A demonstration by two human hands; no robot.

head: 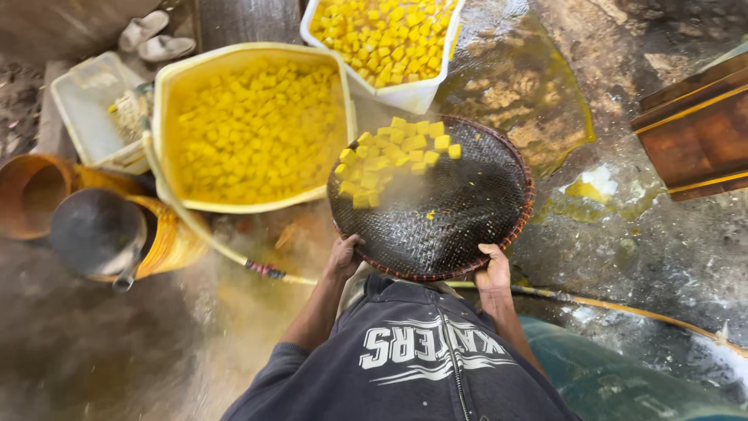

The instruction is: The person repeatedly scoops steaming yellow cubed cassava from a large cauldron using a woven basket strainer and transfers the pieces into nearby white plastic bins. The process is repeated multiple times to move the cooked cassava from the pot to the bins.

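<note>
I hold a round dark woven tray (452,226) with a reddish rim in front of my chest. My left hand (343,256) grips its near left rim and my right hand (494,269) grips its near right rim. Several yellow cubes (389,156) lie bunched at the tray's far left side, next to a big cream tub (164,101) full of yellow liquid and more yellow cubes. The tray's far edge sits beside that tub's right wall.
A white tub (405,95) of yellow cubes stands at the top middle. At the left are a white crate (82,101), an orange bucket (31,195) and a dark pot (93,230). A yellow hose (234,253) crosses the wet, yellow-stained floor. Brown wooden boards (697,132) lie at the right.
</note>
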